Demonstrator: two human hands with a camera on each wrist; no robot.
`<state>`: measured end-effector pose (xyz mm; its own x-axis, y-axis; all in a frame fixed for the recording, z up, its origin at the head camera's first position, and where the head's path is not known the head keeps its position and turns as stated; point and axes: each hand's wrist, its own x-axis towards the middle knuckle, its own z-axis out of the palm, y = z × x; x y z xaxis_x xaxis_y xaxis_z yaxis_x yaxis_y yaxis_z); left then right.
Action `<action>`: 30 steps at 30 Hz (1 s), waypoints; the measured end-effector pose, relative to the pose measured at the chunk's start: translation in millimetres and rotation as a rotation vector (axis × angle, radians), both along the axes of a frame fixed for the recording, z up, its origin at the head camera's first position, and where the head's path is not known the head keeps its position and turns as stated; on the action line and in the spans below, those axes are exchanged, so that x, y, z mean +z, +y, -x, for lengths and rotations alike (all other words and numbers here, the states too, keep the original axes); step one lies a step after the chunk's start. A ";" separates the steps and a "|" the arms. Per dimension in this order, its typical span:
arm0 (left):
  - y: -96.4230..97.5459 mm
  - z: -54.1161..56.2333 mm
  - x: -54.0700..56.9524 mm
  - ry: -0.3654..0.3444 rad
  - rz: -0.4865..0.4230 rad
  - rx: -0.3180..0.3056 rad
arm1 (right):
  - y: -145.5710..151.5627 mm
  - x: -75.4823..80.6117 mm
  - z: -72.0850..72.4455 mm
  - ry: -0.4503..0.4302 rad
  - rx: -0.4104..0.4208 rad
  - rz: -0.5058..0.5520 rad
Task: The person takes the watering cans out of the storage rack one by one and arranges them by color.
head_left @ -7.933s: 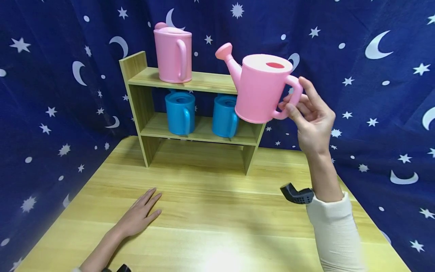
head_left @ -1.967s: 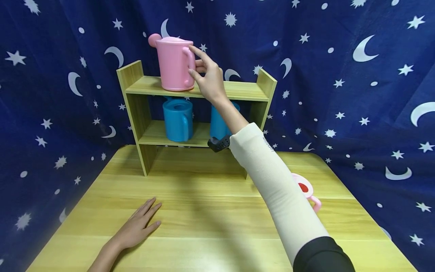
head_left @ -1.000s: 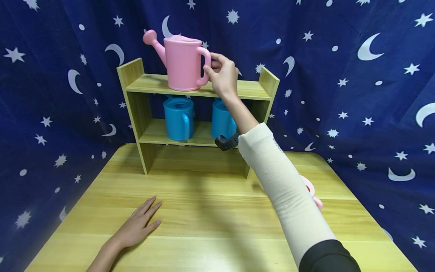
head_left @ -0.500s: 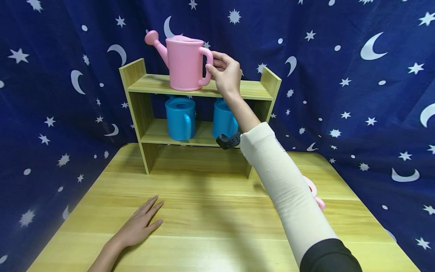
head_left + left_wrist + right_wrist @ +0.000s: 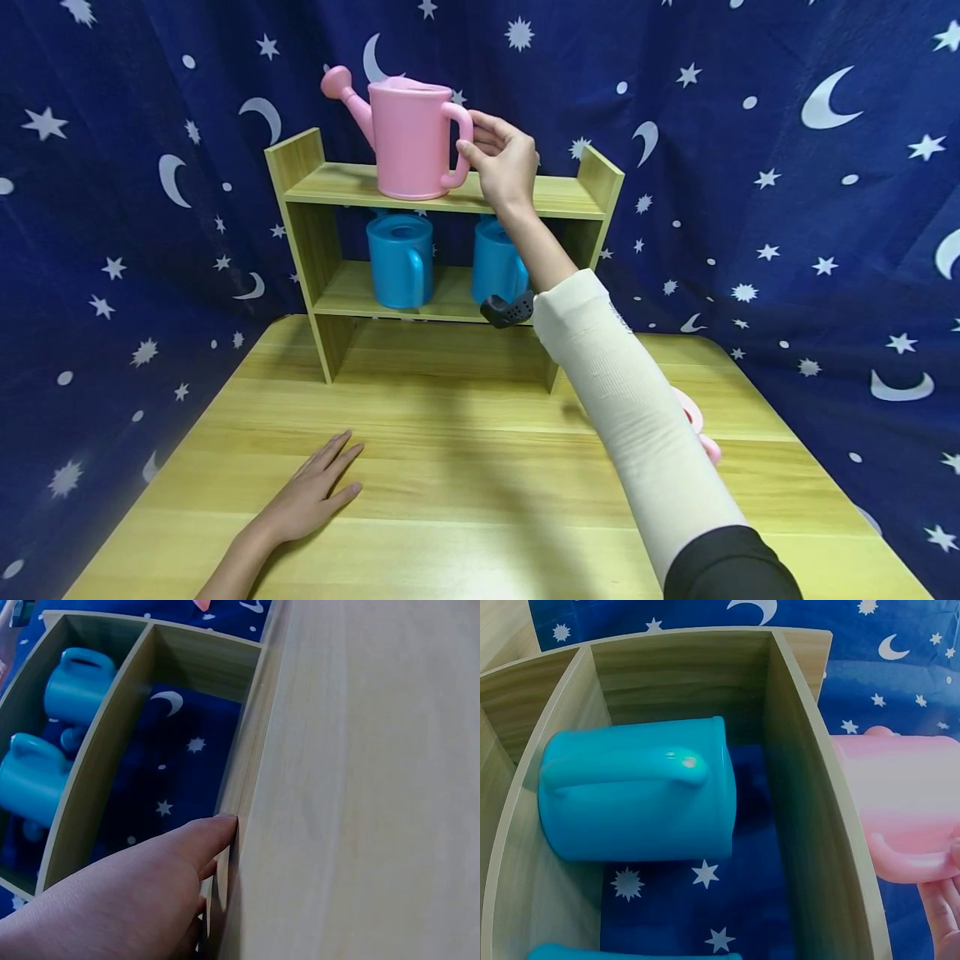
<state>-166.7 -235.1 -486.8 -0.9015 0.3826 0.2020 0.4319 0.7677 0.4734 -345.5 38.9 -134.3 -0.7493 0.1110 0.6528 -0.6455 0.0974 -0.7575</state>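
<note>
Head view | my right grip (image 5: 508, 162) pinches the handle (image 5: 466, 137) of a pink watering can (image 5: 411, 143), upright atop the wooden shelf (image 5: 345, 185) | my left grip (image 5: 309, 497) lies on the counter (image 5: 420, 467), fingers extended | two blue cans (image 5: 393, 271) stand one tier below

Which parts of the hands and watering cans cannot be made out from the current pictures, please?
Head view: most of the lower pink watering can, hidden behind the cream sleeve.
Right wrist view: parts of the upper pink watering can and right hand, cut off by the right edge.
Right wrist view: most of the lower blue watering can, cut off by the bottom edge.
Left wrist view: most fingers of the left hand, hidden behind the hand itself.
</note>
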 end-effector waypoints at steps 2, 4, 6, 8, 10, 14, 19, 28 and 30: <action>0.2 -0.1 -0.2 0.000 -0.002 0.000 | 0.0 -0.8 2.9 0.002 -0.011 -0.010; 0.4 -0.2 -0.4 0.001 -0.004 0.001 | -0.4 -1.1 3.8 0.006 -0.021 -0.016; 0.5 -0.2 -0.5 0.000 -0.007 0.002 | -0.5 -1.3 3.0 0.018 -0.030 -0.018; 0.5 -0.3 -0.5 -0.002 -0.009 0.003 | -0.4 -1.0 -0.1 0.024 -0.039 -0.013; 0.6 -0.5 -0.3 -0.001 -0.011 0.003 | -0.4 -0.2 -7.2 0.036 -0.052 -0.006; 0.3 -1.0 1.2 -0.001 -0.010 0.003 | -0.1 2.4 -25.9 0.065 -0.090 0.004; 1.5 -1.7 2.0 -0.007 -0.010 -0.001 | 6.9 3.0 -39.3 0.094 -0.115 0.029; 0.6 -0.2 2.5 0.021 0.001 -0.011 | 42.3 -2.5 -56.0 0.182 -0.072 0.202; 0.6 -0.2 0.7 0.020 0.001 -0.011 | 51.6 -6.2 -60.8 0.205 -0.068 0.254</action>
